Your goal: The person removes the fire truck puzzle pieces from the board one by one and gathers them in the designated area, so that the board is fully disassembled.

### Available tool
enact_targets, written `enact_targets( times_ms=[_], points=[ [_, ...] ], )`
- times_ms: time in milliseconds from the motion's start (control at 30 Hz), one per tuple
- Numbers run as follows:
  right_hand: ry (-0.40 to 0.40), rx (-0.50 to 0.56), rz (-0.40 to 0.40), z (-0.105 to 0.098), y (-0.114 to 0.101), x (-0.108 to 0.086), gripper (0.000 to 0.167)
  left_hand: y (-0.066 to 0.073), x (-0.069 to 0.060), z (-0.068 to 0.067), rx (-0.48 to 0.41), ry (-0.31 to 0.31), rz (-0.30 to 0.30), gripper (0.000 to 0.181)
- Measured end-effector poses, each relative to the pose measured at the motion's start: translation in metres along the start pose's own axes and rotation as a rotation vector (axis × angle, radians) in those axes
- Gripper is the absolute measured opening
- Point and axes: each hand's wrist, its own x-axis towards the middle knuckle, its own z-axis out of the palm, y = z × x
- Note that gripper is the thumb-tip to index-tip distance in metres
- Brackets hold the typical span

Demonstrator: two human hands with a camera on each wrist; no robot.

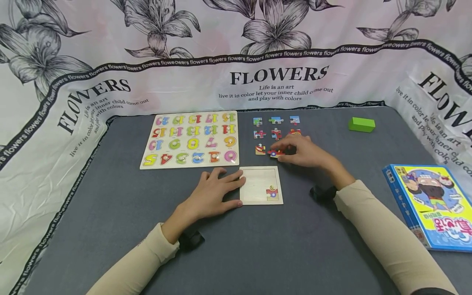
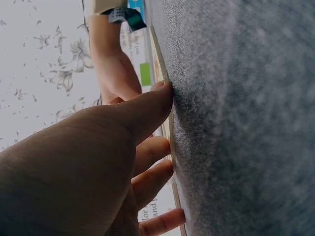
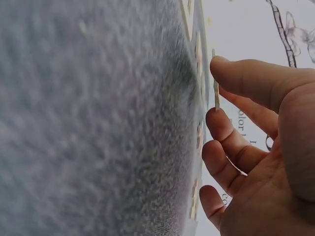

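Observation:
With thumb and fingers, my right hand [image 1: 300, 150] pinches a red jigsaw piece [image 1: 274, 153]; the right wrist view shows this thin piece [image 3: 216, 96] edge-on, raised off the cloth. Spread fingers of my left hand [image 1: 212, 194] touch the left edge of a square wooden puzzle tray [image 1: 254, 186]. One jigsaw piece [image 1: 272, 193] lies in the tray's lower right corner. Beyond the tray, several loose pieces lie in rows, among them a blue-and-green piece [image 1: 275, 120] and a red-and-yellow piece [image 1: 260, 149]. My right hand partly covers another red piece [image 1: 295, 131].
A wooden number board [image 1: 189, 139] lies behind my left hand. On the right are a green block [image 1: 361, 124] and a blue-and-yellow box [image 1: 431, 207]. Grey cloth [image 1: 258, 254] covers the table, and a flower-printed sheet [image 1: 184, 88] hangs along its back and sides.

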Motion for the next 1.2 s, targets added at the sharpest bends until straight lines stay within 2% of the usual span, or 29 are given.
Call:
enact_targets(
  times_ms=[233,533,933,1200],
  points=[
    [0.017,-0.034,0.018,-0.001,0.007,0.008,0.035,0.001,0.001,0.0,-0.003,-0.003,-0.002,0.067],
    [-0.018,-0.073,0.032,-0.001,0.011,0.014,0.035,0.001,0.0,0.002,-0.014,-0.004,-0.008,0.068],
    [-0.074,-0.067,0.056,-0.005,0.014,0.017,0.036,0.001,0.0,0.002,-0.018,0.004,-0.009,0.067],
    [-0.071,-0.053,0.062,-0.006,0.014,0.019,0.035,0.001,0.001,0.002,-0.017,-0.001,-0.012,0.068]
  ],
)
